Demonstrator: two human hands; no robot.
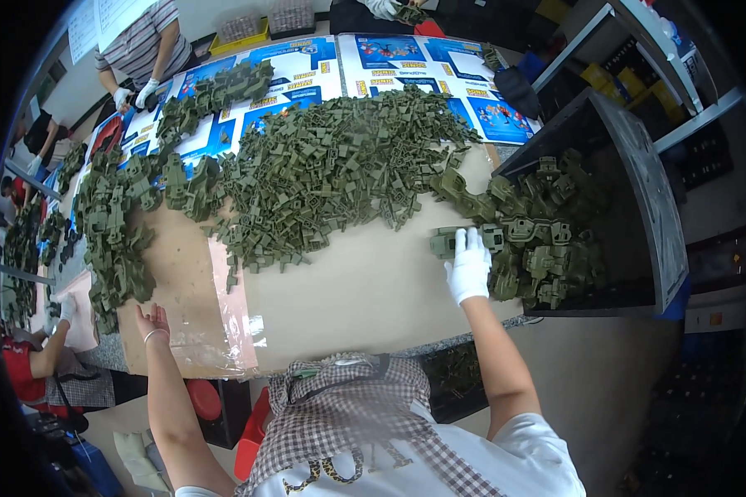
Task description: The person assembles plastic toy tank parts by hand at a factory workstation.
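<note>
Lay at the table's right edge, beside the dark bin [638, 174] of assembled pieces: green toy part [446, 242], under the gloved right hand [468, 269], fingers spread flat on it. Rested bare and open-fingered on the cardboard [365, 290], holding nothing: left hand [152, 321], below the parts pile [331, 166].

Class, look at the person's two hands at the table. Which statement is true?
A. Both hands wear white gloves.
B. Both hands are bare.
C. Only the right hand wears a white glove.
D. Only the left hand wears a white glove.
C: the right hand wears a white glove and rests on an olive-green plastic piece, while the left hand is bare, with a band at its wrist.
</note>
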